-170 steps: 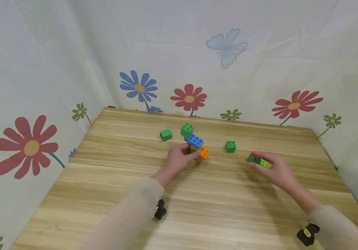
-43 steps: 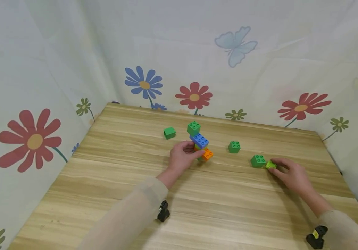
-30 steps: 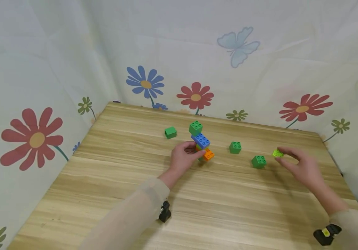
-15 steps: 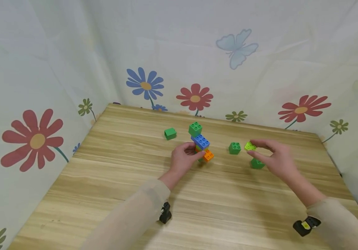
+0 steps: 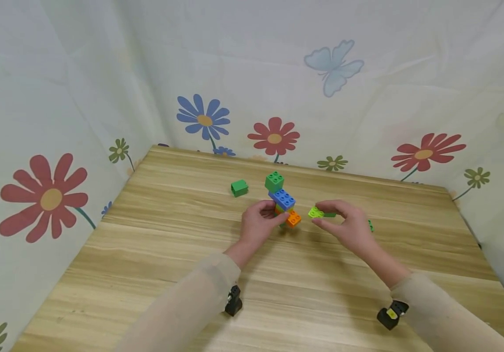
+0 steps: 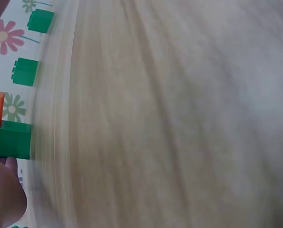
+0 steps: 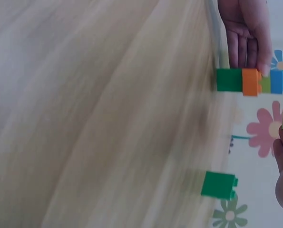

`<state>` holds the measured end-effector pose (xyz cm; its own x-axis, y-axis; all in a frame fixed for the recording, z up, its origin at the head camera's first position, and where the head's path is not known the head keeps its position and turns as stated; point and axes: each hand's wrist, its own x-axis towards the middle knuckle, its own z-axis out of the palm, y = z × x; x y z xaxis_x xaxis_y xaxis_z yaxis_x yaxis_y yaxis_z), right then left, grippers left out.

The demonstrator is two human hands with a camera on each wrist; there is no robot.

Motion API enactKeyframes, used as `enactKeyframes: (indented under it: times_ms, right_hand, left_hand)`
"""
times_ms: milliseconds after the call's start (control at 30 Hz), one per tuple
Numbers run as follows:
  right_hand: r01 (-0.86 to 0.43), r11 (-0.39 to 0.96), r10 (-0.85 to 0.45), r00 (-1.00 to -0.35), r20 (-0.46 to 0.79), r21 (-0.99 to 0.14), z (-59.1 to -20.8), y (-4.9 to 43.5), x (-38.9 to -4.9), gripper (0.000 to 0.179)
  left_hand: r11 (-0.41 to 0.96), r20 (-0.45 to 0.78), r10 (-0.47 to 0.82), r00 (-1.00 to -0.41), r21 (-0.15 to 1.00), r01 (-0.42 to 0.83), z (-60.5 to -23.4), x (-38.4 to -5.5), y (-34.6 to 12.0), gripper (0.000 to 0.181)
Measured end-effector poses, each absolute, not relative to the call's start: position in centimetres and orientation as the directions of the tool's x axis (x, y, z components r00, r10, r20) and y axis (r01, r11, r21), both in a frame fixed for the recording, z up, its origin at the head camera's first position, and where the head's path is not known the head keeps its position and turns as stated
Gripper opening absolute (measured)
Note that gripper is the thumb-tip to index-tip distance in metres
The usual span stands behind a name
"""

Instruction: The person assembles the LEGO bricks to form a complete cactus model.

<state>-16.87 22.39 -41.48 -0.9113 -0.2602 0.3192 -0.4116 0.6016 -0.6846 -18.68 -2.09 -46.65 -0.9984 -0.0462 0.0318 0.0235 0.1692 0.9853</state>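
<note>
A stepped stack of toy building bricks stands on the table, with a green brick (image 5: pixel 274 181) on top, a blue brick (image 5: pixel 282 199) beneath it, then lime, an orange brick (image 5: pixel 293 218) and a green bottom brick (image 7: pixel 229 80). Thumb and fingers of my left hand (image 5: pixel 255 226) grip this stack from the left around its lower middle, hiding part of it. To the right of the stack, my right hand (image 5: pixel 352 228) pinches a thin lime-green brick (image 5: pixel 315 212) by its sides, studs up. In the right wrist view that lime brick is raised above the table, level with the stack's upper part.
One green brick (image 5: pixel 239 188) lies tipped over at the back left of the wooden table (image 5: pixel 181 215). Two more, a green brick (image 5: pixel 330 214) and another green brick (image 5: pixel 370 226), show partly behind my right hand. A flower-printed cloth (image 5: pixel 252 73) hangs behind the table.
My right hand picked the lime brick up from beside a green brick on the right and carried it left, close to the stack. My left hand has kept its hold on the stack.
</note>
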Motion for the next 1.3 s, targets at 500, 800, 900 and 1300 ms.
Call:
enactKeyframes:
  times_ms: [500, 800, 900, 1300]
  right_hand:
    - [-0.392, 0.545, -0.237, -0.92, 0.313, -0.741, -43.8, 19.4, -17.3, 0.038]
    - [-0.401, 0.56, -0.246, -0.916, 0.317, -0.725, -44.1, 19.0, -17.4, 0.037]
    - [-0.422, 0.57, -0.257, -0.907, 0.335, -0.705, -44.2, 19.0, -17.5, 0.036]
    - [-0.447, 0.59, -0.252, -0.893, 0.372, -0.672, -44.7, 18.9, -17.4, 0.031]
  left_hand:
    - [0.178, 0.06, -0.055, -0.997, 0.983, 0.049, -46.9, -18.6, -1.8, 0.034]
    - [0.175, 0.045, -0.056, -0.997, 0.984, 0.035, -46.7, -18.5, -1.7, 0.035]
    - [0.177, 0.045, -0.058, -0.997, 0.984, 0.034, -46.8, -18.6, -1.7, 0.035]
    - [0.172, 0.04, -0.067, -0.997, 0.985, 0.028, -46.8, -18.6, -1.6, 0.035]
